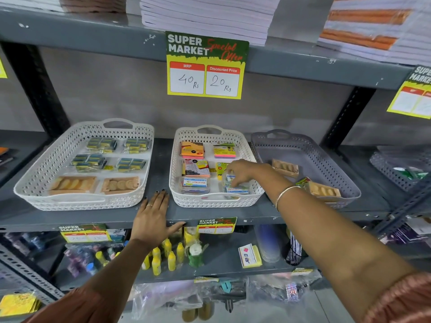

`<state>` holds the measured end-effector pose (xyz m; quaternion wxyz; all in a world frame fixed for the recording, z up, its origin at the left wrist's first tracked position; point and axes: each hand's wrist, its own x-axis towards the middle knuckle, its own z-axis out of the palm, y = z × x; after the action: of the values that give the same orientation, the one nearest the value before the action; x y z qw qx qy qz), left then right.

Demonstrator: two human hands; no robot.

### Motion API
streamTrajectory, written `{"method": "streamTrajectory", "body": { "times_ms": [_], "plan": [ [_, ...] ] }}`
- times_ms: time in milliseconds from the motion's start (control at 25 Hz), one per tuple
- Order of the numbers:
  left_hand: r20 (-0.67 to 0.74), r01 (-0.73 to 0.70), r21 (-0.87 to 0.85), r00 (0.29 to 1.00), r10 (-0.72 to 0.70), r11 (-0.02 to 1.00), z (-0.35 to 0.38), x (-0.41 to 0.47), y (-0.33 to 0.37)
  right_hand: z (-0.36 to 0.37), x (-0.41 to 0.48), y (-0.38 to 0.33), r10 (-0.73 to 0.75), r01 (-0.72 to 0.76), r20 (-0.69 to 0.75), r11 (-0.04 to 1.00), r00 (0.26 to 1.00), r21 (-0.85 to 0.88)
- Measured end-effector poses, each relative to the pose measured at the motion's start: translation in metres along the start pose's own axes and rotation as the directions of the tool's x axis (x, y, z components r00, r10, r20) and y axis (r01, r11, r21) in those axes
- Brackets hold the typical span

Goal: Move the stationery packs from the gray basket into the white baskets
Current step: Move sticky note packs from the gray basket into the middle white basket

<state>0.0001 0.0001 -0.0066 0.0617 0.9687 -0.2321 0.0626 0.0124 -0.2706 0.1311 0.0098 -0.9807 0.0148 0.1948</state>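
Observation:
The gray basket [326, 157] stands at the right of the shelf and holds tan packs [285, 168] and one tan pack with a green item [323, 190]. The middle white basket [177, 159] holds orange, yellow and blue-labelled packs. My right hand [242, 172] reaches into its front right corner, fingers on a clear blue-labelled pack [236, 188]. The left white basket [42, 173] holds rows of blue-yellow packs and two tan packs. My left hand [152, 215] lies flat on the shelf edge between the two white baskets, holding nothing.
A price sign [206, 66] hangs from the shelf above, which carries stacked notebooks [207, 17]. Another gray basket [396, 171] sits at far right. The shelf below holds yellow bottles [168, 255] and bagged goods. Dark metal uprights [39, 89] frame the bay.

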Motion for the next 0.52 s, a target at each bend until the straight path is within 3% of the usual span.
{"method": "streamTrajectory", "body": {
  "times_ms": [360, 440, 520],
  "plan": [
    [0.001, -0.001, -0.003, 1.000, 0.001, 1.000, 0.000, 0.001, 0.000, 0.016, -0.002, 0.002, 0.011, -0.011, 0.014, 1.000, 1.000, 0.004],
    [0.005, 0.001, -0.002, 1.000, -0.001, 1.000, 0.000, 0.001, 0.000, 0.010, -0.003, 0.006, 0.015, -0.016, 0.022, 0.997, 1.000, 0.078],
    [0.014, 0.001, -0.005, 1.000, -0.001, 1.000, 0.001, 0.001, -0.001, 0.001, -0.006, 0.019, 0.070, -0.043, -0.104, 0.970, 0.992, 0.238]
  ]
}}
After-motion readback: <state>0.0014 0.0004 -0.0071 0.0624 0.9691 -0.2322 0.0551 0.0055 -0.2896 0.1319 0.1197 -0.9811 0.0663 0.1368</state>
